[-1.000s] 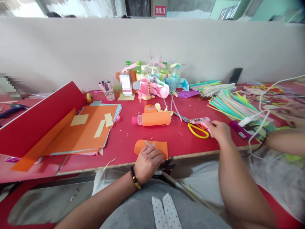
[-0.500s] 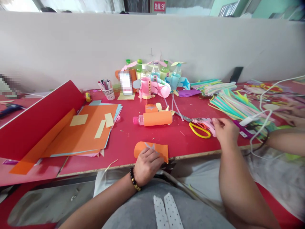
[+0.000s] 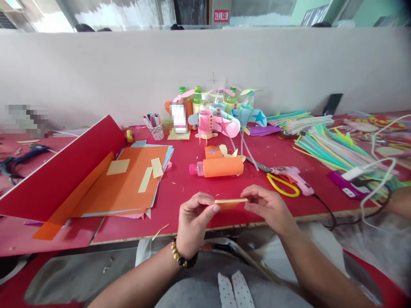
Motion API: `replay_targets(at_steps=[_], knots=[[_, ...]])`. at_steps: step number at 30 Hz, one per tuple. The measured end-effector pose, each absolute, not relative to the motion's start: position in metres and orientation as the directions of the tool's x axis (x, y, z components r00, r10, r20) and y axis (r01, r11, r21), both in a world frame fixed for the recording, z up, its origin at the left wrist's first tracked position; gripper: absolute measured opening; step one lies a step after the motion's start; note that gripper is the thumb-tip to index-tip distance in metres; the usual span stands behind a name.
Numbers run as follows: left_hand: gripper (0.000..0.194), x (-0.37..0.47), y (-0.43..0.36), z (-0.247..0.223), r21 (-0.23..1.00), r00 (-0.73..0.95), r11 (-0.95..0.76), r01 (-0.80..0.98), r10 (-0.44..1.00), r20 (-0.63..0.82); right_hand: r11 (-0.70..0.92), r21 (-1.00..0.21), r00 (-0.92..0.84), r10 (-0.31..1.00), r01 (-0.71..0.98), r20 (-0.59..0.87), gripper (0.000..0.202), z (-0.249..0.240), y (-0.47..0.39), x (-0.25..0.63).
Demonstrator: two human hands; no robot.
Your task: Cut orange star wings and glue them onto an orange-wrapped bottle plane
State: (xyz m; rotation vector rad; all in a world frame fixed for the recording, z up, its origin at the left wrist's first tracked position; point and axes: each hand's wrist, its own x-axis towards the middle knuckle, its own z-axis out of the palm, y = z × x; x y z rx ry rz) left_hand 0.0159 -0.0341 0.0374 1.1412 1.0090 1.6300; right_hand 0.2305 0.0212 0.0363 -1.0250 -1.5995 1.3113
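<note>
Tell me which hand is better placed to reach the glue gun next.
Right, probably. The right hand pinches one end of the orange paper piece and sits nearer the glue gun, lying to its right. The left hand pinches the other end, farther off.

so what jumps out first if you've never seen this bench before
Front and centre, the left hand and right hand pinch an orange paper piece edge-on between them above the red table. Just behind lies a bottle wrapped in orange paper, with a pink glue gun to its right. A stack of orange sheets spreads out at left.
</note>
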Motion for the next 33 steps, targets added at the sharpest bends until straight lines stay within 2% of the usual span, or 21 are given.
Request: replay_targets(at_steps=[3,6,10,14,17,19,21,23,25,27,33], knots=[[0.01,0.017,-0.02,0.035,0.898,-0.226,-0.18,-0.403,0.97,0.093,-0.008,-1.0,-0.327,0.945,0.027,-0.016,0.022,0.038,0.029,0.215],[0.014,0.017,-0.007,0.035,0.852,-0.234,-0.118,-0.509,0.972,-0.005,-0.062,-0.998,-0.304,0.95,0.026,-0.067,0.02,0.036,0.037,0.203],[0.018,0.017,0.007,0.038,0.824,-0.227,-0.069,-0.563,0.971,-0.074,-0.057,-0.998,-0.278,0.959,0.019,-0.06,0.024,0.033,0.047,0.191],[0.022,0.008,0.018,0.04,0.845,-0.131,0.045,-0.533,0.982,-0.135,-0.053,-0.999,-0.221,0.974,0.006,-0.053,0.022,0.032,0.057,0.19],[0.024,-0.015,0.034,0.045,0.951,-0.137,0.001,-0.308,0.99,-0.045,-0.034,-0.999,-0.206,0.978,0.033,-0.04,0.02,0.031,0.066,0.2],[0.027,-0.034,0.053,0.048,0.992,-0.167,-0.106,0.064,0.979,0.115,-0.03,-0.999,-0.212,0.977,0.034,-0.037,0.019,0.029,0.071,0.208],[0.042,-0.049,0.074,0.048,0.846,-0.094,-0.142,0.514,0.971,0.221,-0.049,-0.999,-0.229,0.972,-0.007,-0.046,0.019,0.024,0.075,0.213],[0.056,-0.057,0.093,0.046,0.672,0.042,-0.177,0.719,0.976,0.212,-0.081,-0.995,-0.256,0.965,-0.06,-0.063,0.018,0.018,0.078,0.216],[0.061,-0.058,0.104,0.04,0.598,0.149,-0.202,0.776,0.979,0.138,-0.112,-0.99,-0.291,0.953,-0.087,-0.082,0.016,0.012,0.078,0.217],[0.06,-0.055,0.106,0.033,0.578,0.202,-0.232,0.783,0.972,0.117,-0.134,-0.987,-0.327,0.94,-0.085,-0.1,0.014,0.007,0.077,0.219],[0.053,-0.051,0.094,0.015,0.559,0.245,-0.351,0.752,0.935,0.257,-0.126,-0.992,-0.358,0.928,-0.034,-0.105,0.012,0.002,0.073,0.227]])
